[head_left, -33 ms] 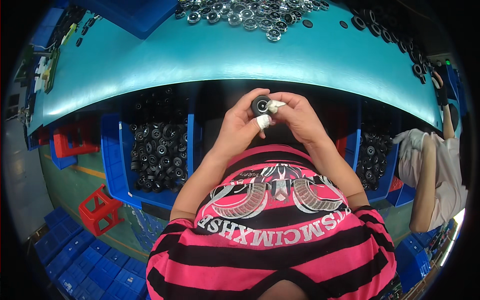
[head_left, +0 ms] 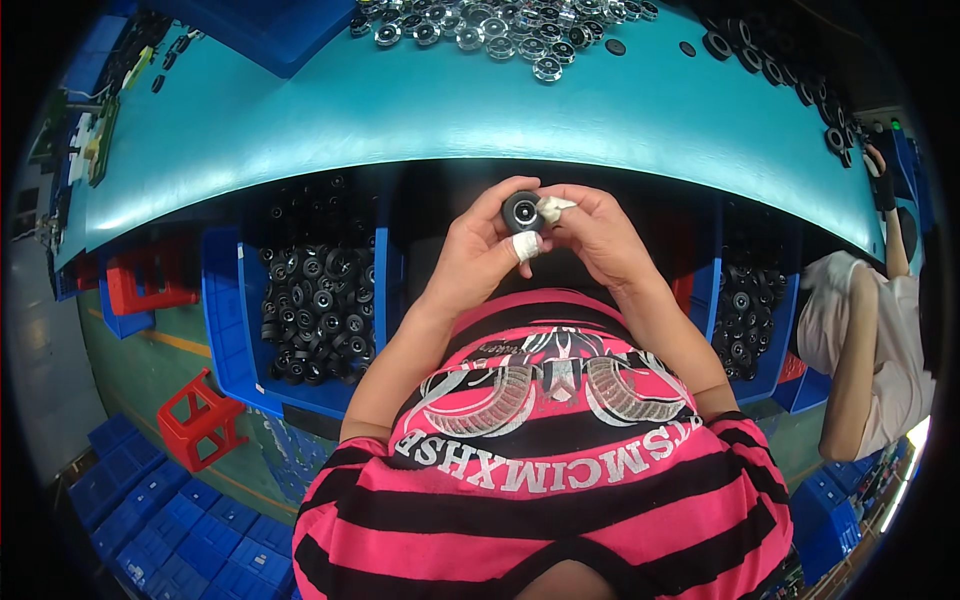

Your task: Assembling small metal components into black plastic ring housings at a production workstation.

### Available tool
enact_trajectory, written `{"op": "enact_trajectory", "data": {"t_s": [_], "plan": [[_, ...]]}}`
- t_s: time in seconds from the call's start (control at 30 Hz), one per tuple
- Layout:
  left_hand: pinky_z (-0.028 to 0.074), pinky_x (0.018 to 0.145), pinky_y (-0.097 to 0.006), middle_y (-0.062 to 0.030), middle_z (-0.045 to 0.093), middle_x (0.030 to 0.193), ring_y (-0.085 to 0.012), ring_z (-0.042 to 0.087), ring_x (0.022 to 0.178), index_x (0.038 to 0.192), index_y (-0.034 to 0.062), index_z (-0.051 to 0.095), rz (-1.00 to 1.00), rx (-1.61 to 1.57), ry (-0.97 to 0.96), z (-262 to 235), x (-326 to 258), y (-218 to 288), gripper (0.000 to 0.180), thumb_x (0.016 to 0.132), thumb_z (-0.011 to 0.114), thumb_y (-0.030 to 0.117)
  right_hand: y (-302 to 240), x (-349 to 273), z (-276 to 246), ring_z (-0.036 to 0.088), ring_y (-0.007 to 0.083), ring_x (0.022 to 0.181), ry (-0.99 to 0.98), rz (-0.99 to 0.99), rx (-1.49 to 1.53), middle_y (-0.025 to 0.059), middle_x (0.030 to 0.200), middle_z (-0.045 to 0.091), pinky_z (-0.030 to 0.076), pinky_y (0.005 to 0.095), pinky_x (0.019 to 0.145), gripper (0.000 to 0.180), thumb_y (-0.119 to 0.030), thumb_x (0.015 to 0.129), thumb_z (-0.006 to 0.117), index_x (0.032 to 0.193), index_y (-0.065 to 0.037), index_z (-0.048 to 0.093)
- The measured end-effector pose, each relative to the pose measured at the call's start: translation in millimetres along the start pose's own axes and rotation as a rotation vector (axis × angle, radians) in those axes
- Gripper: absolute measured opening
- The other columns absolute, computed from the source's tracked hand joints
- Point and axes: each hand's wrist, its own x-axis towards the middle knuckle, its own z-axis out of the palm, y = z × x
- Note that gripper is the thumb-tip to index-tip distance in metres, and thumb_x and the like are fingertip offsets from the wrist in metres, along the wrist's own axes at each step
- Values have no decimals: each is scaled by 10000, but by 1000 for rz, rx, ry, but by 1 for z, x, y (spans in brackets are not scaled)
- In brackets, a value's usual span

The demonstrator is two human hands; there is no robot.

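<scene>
The left hand (head_left: 480, 245) is curled, its thumb and index finger closed around the rim of a black wheel (head_left: 519, 212); a white wrap (head_left: 525, 246) covers the thumb tip. The right hand (head_left: 598, 235) is bent inward, with white covering (head_left: 554, 208) at its fingertips, which meet the wheel's right side. Whether these fingers grip the wheel or only touch it cannot be told. The wheel is located between both hands, in front of the striped shirt (head_left: 540, 510) and just short of the near edge of the teal table (head_left: 400, 125). A blue bin (head_left: 226, 310) of black wheels stands to the left; a second batch of black wheels (head_left: 741, 312) sits in a bin to the right. Clear wheels (head_left: 500, 32) are grouped at the table's far side. A red stool (head_left: 197, 420) stands at lower left. At far right is a co-worker's arm (head_left: 850, 370).
</scene>
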Motion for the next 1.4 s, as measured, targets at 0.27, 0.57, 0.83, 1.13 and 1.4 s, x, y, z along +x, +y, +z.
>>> {"op": "enact_trajectory", "data": {"t_s": [0.27,0.57,0.83,1.13,1.4], "plan": [[494,591,-185,-32,651,1102,-68,616,913,1458,68,481,-160,14,-158,-12,-2,11,595,899,685,66,-8,1,-1,648,91,773,-92,61,-240,47,935,696,538,228,660,208,-93,917,645,1097,-2,695],[439,527,-169,-30,686,1010,-42,606,788,1464,79,494,-181,65,-138,-16,-1,11,609,881,668,50,0,5,4,647,80,768,-47,-24,-260,33,886,683,537,223,661,172,-53,892,653,1054,-7,690],[482,544,-185,-47,673,1018,-60,624,786,1425,53,512,-142,-74,-153,-16,2,11,571,886,699,58,4,7,-1,640,82,727,-116,47,-55,31,879,674,553,222,655,176,-136,941,684,1067,-12,683],[527,570,-202,-63,652,1080,-84,635,829,1329,54,540,-87,-133,-121,-24,3,10,530,846,759,29,2,2,-6,654,100,757,-139,35,95,56,963,694,587,244,688,264,-188,988,659,1168,6,675],[484,559,-217,-5,602,923,-79,600,734,1247,76,532,-115,104,11,-51,-20,20,546,767,788,21,-69,-40,0,665,129,684,281,-807,-916,84,849,713,521,264,627,136,-35,846,722,978,-38,754]]}}
